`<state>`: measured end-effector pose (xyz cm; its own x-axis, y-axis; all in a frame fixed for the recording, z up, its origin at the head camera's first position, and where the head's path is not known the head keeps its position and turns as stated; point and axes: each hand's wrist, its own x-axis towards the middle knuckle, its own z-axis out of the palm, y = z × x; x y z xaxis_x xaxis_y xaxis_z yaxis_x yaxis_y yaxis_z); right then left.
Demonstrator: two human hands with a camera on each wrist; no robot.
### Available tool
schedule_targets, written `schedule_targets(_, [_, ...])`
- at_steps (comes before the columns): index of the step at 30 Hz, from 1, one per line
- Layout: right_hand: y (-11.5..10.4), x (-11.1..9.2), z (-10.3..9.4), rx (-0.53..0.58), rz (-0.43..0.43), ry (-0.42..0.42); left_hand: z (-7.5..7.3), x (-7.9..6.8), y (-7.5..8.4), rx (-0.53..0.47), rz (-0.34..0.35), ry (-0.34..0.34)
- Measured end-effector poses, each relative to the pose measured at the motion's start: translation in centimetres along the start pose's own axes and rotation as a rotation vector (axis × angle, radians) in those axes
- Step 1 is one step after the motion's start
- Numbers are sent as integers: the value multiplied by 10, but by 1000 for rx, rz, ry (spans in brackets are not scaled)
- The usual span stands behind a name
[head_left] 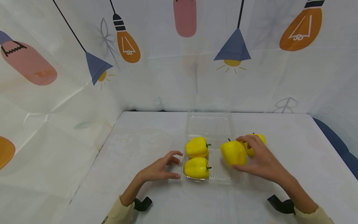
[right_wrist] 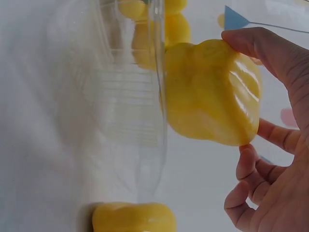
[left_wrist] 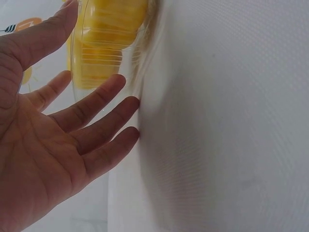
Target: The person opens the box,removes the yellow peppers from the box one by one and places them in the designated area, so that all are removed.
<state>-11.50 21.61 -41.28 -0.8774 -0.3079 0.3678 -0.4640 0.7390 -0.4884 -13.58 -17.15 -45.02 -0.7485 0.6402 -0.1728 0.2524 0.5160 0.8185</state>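
A clear plastic clamshell box (head_left: 219,172) lies with its lid (head_left: 209,125) folded back. Two yellow bell peppers, a rear one (head_left: 196,147) and a front one (head_left: 196,168), lie on their sides in its left half, stems to the right. My right hand (head_left: 258,161) grips a third yellow bell pepper (head_left: 233,153) between thumb and fingers over the box's right side; the right wrist view shows it at the rim. My left hand (head_left: 160,167) is beside the box's left wall, fingers spread and relaxed, holding nothing; in the left wrist view its fingertips overlap the wall's lower part.
Another yellow bell pepper (head_left: 261,138) sits on the white table (head_left: 139,133) to the right of the box, partly hidden behind my right hand. A white curtain (head_left: 167,81) printed with lamps and bulbs hangs behind the table. Something dark blue (head_left: 335,140) stands past the right edge.
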Motion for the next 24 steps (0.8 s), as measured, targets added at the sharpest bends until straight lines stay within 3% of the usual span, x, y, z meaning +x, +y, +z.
schedule_targets(15, [12,-4,-26,-30,53,79,0,-1,-2,-1,8,5])
schedule_targets(24, [24,-7,-40,-75,95,116,1,0,-7,14,48,13])
